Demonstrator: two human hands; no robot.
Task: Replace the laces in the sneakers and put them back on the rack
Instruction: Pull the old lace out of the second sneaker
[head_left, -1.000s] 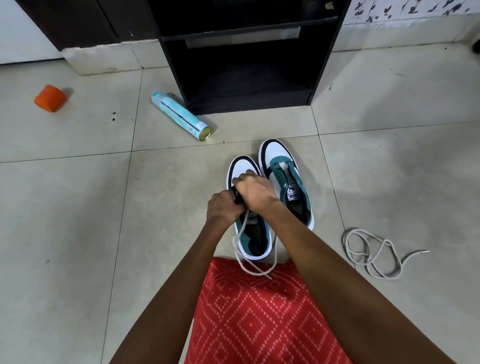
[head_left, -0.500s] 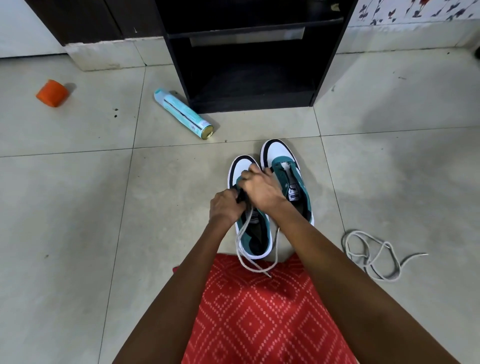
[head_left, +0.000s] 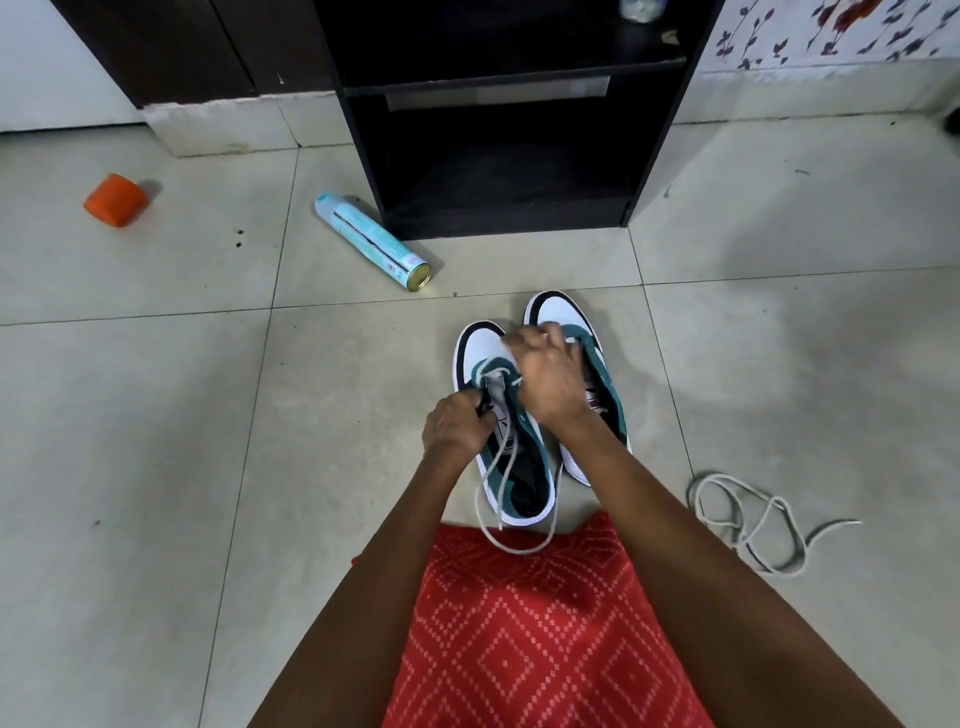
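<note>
Two white and teal sneakers stand side by side on the tiled floor, toes toward the rack. Over the left sneaker (head_left: 480, 358) my left hand (head_left: 457, 423) grips the shoe's edge by the eyelets. My right hand (head_left: 545, 374) is curled over the same shoe's front, pinching the white lace (head_left: 496, 457) threaded through its lowest eyelets; the lace's two ends trail back onto the red cloth. The right sneaker (head_left: 556, 312) has no lace that I can see and is partly hidden by my right hand and arm.
A black open rack (head_left: 498, 150) stands just beyond the shoes. A loose grey-white lace (head_left: 748, 519) lies coiled on the floor to the right. A teal spray can (head_left: 371, 241) lies left of the rack, an orange object (head_left: 114, 200) farther left. Red patterned cloth (head_left: 524, 623) covers my lap.
My right hand has moved forward and right, uncovering the lace at the left sneaker's front eyelets. My left hand has stayed at the shoe's side.
</note>
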